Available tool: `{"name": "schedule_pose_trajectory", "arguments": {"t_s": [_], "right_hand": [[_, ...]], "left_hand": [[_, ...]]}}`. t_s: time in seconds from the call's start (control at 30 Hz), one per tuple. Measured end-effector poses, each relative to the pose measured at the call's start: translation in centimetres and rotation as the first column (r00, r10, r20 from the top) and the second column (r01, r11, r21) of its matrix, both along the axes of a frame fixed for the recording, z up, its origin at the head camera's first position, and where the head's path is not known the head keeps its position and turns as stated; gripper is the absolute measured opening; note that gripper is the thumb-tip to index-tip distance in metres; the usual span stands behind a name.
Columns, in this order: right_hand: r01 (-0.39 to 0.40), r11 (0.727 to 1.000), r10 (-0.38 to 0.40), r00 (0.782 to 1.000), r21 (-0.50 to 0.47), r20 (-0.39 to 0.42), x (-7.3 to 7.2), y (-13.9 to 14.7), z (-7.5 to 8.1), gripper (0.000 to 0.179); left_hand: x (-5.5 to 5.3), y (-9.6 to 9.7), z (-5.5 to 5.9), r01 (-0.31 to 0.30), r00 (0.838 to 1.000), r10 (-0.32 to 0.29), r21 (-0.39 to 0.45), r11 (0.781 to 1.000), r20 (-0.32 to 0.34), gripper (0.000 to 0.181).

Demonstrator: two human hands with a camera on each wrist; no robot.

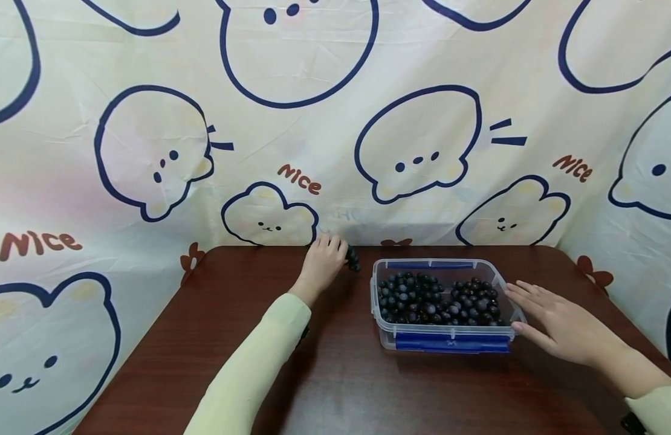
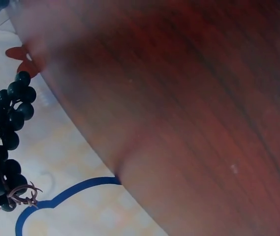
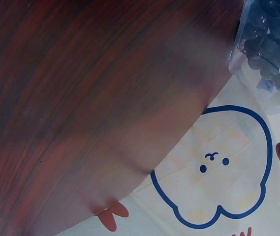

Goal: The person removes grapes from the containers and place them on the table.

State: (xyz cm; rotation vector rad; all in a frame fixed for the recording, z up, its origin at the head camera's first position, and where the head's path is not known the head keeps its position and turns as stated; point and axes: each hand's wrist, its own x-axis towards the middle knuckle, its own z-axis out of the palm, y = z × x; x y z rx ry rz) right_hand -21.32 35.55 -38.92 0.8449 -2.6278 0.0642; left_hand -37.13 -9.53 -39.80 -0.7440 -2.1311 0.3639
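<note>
A brown table has a clear box of dark grapes on it; at the box's 3 o'clock, the right hand has straight fingers; at the box's 10 o'clock, the left hand holds a little grape bunch, poking out at 3 o'clock

A dark reddish-brown, wood-grained table with rounded far corners is catching a pale sheen across its surface. Directly on it, a clear, rectangular plastic container with blue side clips is standing upright, right of the middle, toward the far edge.
</note>
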Motion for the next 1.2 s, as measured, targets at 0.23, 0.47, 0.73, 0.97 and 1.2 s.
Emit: {"name": "schedule_pose_trajectory", "arguments": {"t_s": [0.23,0.47,0.73,0.97,1.2], "right_hand": [[0.001,1.0,-0.001,1.0,0.004,-0.002,0.0,-0.1,0.0,0.061],[0.003,1.0,-0.003,1.0,0.006,0.002,0.0,-0.1,0.0,0.061],[-0.002,1.0,0.002,1.0,0.005,0.0,0.0,-0.1,0.1,0.061],[-0.006,1.0,0.006,1.0,0.003,-0.004,0.0,0.0,0.1,0.06],[-0.008,1.0,0.008,1.0,0.001,-0.007,0.0,-0.1,0.1,0.06]], "left_hand": [[-0.1,0.1,-0.7,-0.095,0.991,0.103,-0.084,0.992,0.091,0.039],[0.1,0.2,-1.2,-0.182,0.962,0.205,-0.137,0.974,0.183,0.039],[-0.1,0.3,-1.6,-0.227,0.91,0.263,-0.144,0.963,0.321,0.044],[0.1,0.2,-1.7,-0.269,0.884,0.299,-0.131,0.954,0.36,0.043],[0.4,0.2,-1.8,-0.286,0.856,0.315,-0.133,0.949,0.411,0.042]]}}
